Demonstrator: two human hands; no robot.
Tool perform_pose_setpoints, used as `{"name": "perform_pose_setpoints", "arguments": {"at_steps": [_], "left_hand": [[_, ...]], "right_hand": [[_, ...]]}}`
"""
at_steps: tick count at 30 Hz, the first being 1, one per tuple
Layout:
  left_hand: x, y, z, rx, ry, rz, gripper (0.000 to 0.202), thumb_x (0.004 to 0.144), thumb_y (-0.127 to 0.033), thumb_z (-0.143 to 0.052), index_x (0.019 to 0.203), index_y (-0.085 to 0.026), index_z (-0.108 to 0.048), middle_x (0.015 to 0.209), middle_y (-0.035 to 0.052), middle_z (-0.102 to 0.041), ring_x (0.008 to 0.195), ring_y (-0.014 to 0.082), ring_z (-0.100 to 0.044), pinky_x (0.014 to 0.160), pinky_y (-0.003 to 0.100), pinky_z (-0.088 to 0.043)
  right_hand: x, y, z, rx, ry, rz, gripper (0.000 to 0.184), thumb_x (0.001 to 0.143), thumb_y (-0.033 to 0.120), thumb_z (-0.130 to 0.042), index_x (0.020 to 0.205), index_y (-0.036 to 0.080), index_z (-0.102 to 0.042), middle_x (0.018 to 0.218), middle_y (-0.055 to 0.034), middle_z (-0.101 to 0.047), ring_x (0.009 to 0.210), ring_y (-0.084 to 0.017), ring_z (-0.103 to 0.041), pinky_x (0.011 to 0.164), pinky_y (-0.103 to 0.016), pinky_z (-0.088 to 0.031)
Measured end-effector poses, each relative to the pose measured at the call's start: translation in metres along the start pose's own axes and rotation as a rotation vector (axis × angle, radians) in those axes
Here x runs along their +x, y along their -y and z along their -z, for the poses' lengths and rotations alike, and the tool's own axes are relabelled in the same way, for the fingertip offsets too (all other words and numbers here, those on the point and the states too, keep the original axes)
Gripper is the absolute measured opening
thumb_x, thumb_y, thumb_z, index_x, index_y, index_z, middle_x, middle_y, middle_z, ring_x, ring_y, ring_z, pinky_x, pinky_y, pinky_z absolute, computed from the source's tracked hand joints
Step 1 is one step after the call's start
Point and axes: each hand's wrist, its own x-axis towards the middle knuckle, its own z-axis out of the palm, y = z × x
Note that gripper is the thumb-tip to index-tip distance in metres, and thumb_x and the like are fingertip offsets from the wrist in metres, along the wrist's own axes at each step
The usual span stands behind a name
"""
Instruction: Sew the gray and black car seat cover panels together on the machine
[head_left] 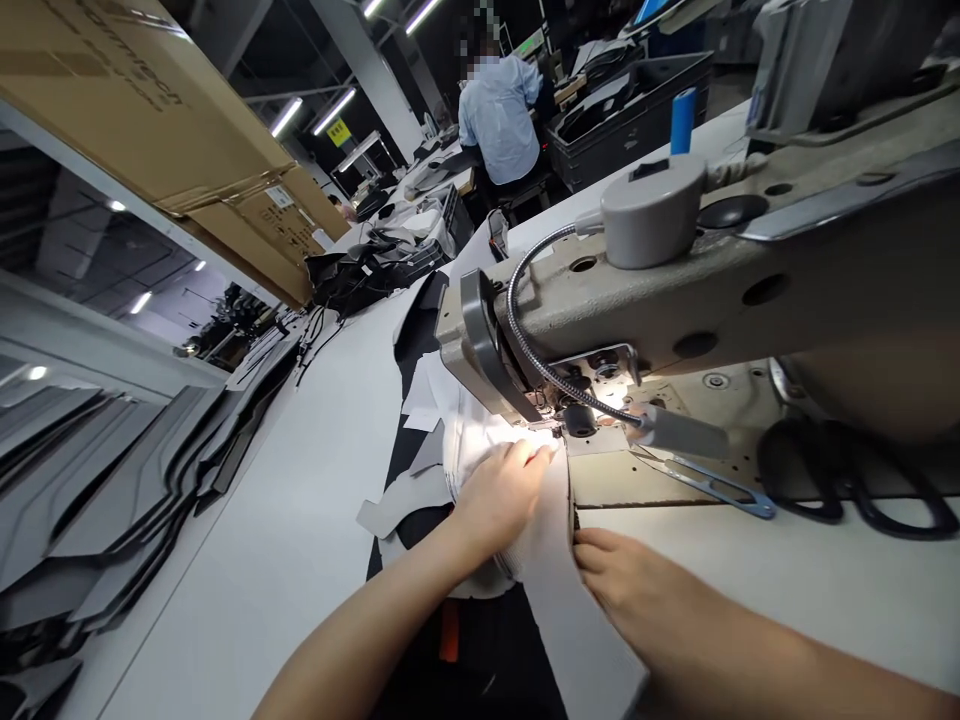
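Note:
My left hand [501,492] lies on a pale grey fabric piece [559,590], fingers pressed down near the needle of an industrial sewing machine [675,300]. A small lamp on a flexible neck lights that spot. My right hand [637,590] rests on the right edge of the same fabric, just below the machine bed; only part of it shows, the fingers lying flat.
Black scissors [855,485] and blue-handled snips [720,487] lie on the machine bed. Stacks of grey cut panels [120,500] fill the left. Black fabric [420,320] lies beyond the machine. Cardboard boxes [172,120] sit overhead on the left. A person in a light blue shirt [499,110] works far back.

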Motion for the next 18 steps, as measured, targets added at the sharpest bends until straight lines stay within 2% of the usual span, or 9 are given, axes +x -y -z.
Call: {"name": "perform_pose_setpoints", "arguments": {"at_steps": [3,5,8,10,14,18], "left_hand": [[0.001,0.005,-0.005,-0.208,-0.063,0.026,0.027,0.093,-0.019,-0.041,0.112,-0.022,-0.06,0.097,0.0026,-0.059,0.086,0.017,-0.057,0.075,0.028,-0.049],[0.003,0.006,-0.007,-0.33,-0.127,0.042,0.025,0.093,-0.021,-0.042,0.108,-0.022,-0.062,0.102,0.0019,-0.059,0.091,0.0155,-0.057,0.079,0.027,-0.048],[0.004,0.003,-0.009,-0.336,-0.155,0.046,0.028,0.092,-0.016,-0.041,0.108,-0.023,-0.063,0.101,0.003,-0.059,0.09,0.0161,-0.056,0.076,0.027,-0.047],[0.002,0.002,-0.01,-0.248,-0.116,0.015,0.03,0.088,-0.012,-0.04,0.102,-0.021,-0.065,0.092,0.0044,-0.057,0.081,0.0172,-0.054,0.068,0.027,-0.046],[-0.001,0.005,-0.011,-0.199,-0.042,-0.074,0.029,0.085,-0.01,-0.041,0.098,-0.02,-0.065,0.082,0.0037,-0.052,0.067,0.0152,-0.047,0.059,0.026,-0.04],[0.003,0.009,-0.015,-0.274,-0.078,-0.079,0.032,0.086,-0.01,-0.038,0.102,-0.021,-0.063,0.082,0.0029,-0.052,0.066,0.0137,-0.048,0.058,0.024,-0.04]], "right_hand": [[-0.012,-0.018,0.026,-0.01,-0.065,-0.071,0.007,0.08,0.02,-0.052,0.075,0.02,-0.057,0.078,-0.0041,-0.059,0.071,-0.017,-0.051,0.064,-0.033,-0.042],[-0.012,-0.026,0.029,-0.09,-0.157,-0.083,0.018,0.081,0.011,-0.045,0.087,0.019,-0.06,0.088,-0.0061,-0.062,0.079,-0.019,-0.054,0.067,-0.033,-0.044],[-0.011,-0.031,0.016,-0.202,-0.229,0.035,0.04,0.081,0.003,-0.038,0.111,0.016,-0.061,0.113,-0.0129,-0.062,0.108,-0.024,-0.054,0.084,-0.038,-0.048],[-0.012,-0.03,0.005,-0.243,-0.228,0.077,0.043,0.082,0.003,-0.037,0.118,0.012,-0.06,0.123,-0.016,-0.059,0.12,-0.026,-0.049,0.09,-0.038,-0.049],[-0.014,-0.024,-0.005,-0.309,-0.251,0.056,0.042,0.085,0.004,-0.036,0.118,0.008,-0.061,0.124,-0.0183,-0.058,0.125,-0.026,-0.046,0.092,-0.034,-0.051],[-0.014,-0.024,-0.004,-0.378,-0.266,0.043,0.044,0.083,0.002,-0.036,0.118,0.01,-0.062,0.125,-0.0165,-0.058,0.123,-0.026,-0.048,0.092,-0.034,-0.051]]}}
